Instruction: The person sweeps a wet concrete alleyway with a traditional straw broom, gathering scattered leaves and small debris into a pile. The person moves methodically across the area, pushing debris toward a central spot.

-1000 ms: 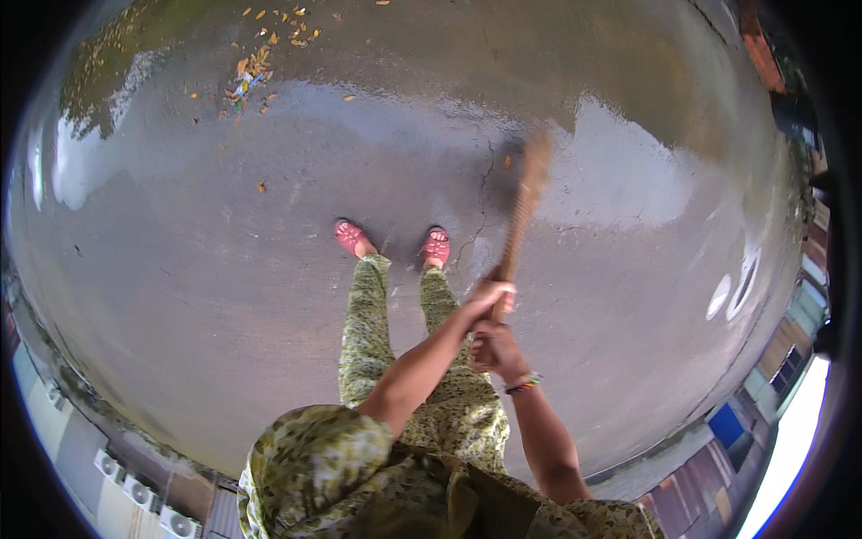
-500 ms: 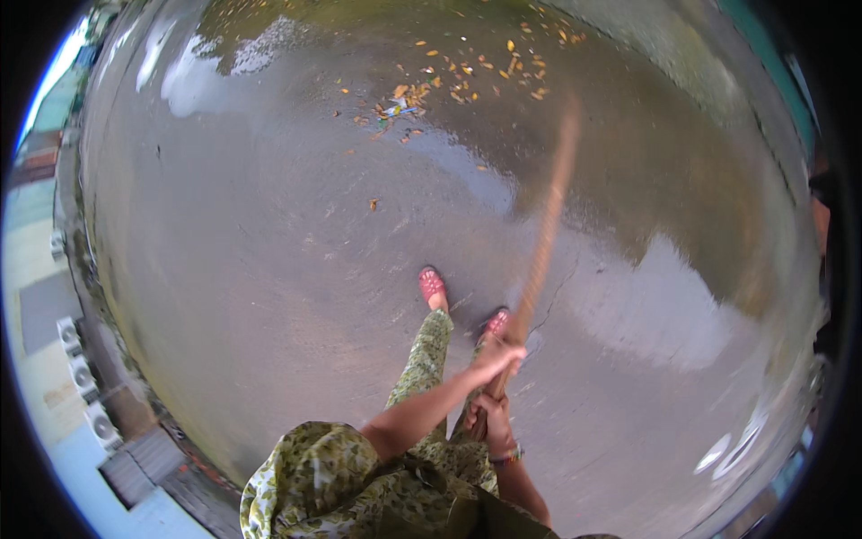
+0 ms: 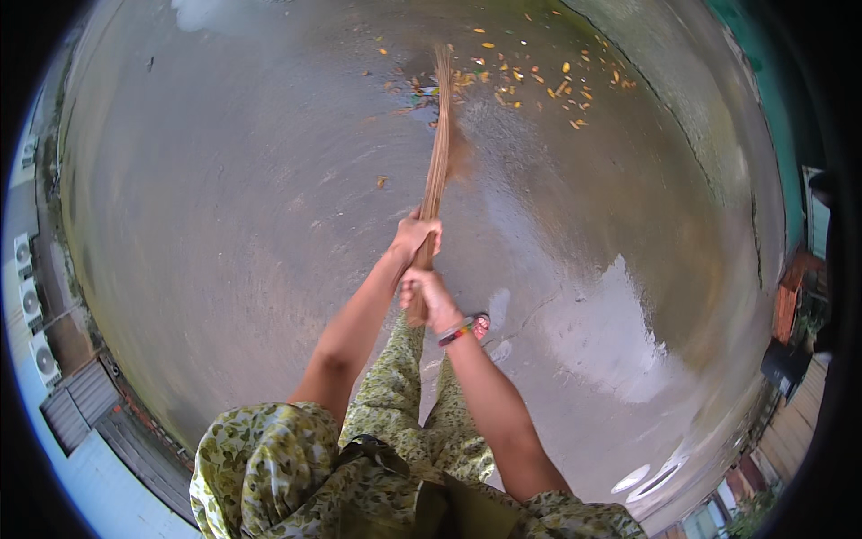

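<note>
A long brown stick broom (image 3: 437, 166) made of bundled thin sticks stretches away from me over wet ground. Its far tip reaches the pile of yellow and brown leaves (image 3: 462, 79). My left hand (image 3: 418, 235) is closed round the broom higher up. Just below it, my right hand (image 3: 431, 292), with a colourful bracelet at the wrist, grips the near end. One reddish shoe (image 3: 481, 325) shows beside my right wrist; the other is hidden behind my hands and the broom.
Yellow leaves (image 3: 566, 87) lie scattered at the far right, near a paler concrete strip (image 3: 691, 108). A puddle (image 3: 620, 332) reflects light on the right. Walls with several air-conditioner units (image 3: 43, 357) line the left. A single leaf (image 3: 382, 181) lies left of the broom.
The broom has swung left and away from me, its tip moving from the right over to the leaf pile. Both hands have moved forward and left with it.
</note>
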Motion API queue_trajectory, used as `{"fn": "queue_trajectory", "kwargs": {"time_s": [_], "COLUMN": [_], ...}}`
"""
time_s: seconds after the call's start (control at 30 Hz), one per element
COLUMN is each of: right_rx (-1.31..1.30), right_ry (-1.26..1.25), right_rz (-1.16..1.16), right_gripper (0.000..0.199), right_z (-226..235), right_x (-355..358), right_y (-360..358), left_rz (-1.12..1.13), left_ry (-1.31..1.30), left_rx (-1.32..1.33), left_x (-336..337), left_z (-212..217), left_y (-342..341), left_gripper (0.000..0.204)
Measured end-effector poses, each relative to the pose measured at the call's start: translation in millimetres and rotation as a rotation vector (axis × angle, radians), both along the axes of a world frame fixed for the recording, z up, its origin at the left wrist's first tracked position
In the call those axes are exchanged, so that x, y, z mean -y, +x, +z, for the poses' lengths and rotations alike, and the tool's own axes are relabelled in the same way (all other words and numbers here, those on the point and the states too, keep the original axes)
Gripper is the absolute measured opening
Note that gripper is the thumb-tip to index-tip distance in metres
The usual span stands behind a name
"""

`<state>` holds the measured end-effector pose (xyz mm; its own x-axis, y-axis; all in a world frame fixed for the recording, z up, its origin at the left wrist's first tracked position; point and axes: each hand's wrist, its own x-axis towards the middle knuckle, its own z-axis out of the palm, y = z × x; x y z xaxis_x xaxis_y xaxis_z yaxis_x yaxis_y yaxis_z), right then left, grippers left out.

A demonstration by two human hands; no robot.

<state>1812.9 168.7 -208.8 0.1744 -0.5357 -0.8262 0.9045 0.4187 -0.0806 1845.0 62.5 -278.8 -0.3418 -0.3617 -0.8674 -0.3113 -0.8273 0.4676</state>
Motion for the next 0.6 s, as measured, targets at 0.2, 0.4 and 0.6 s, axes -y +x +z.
{"fn": "queue_trajectory", "kwargs": {"time_s": [0.2,0.4,0.6], "right_rx": [-0.158,0.161,0.523], "right_ry": [-0.044,0.063,0.164], "right_rz": [0.247,0.746,1.106], "right_gripper": [0.01,0.011,0.013], "right_z": [62,103,32], "right_x": [-6,-88,-56], "right_y": [57,89,121], "left_rz": [0.244,0.73,1.205], "left_ry": [-0.085,0.183,0.475], "left_rx": [-0.128,0.178,0.179], "left_x": [2,-129,-191], "left_z": [80,107,45], "left_y": [61,168,245], "left_gripper": [0.091,0.026,0.012]}}
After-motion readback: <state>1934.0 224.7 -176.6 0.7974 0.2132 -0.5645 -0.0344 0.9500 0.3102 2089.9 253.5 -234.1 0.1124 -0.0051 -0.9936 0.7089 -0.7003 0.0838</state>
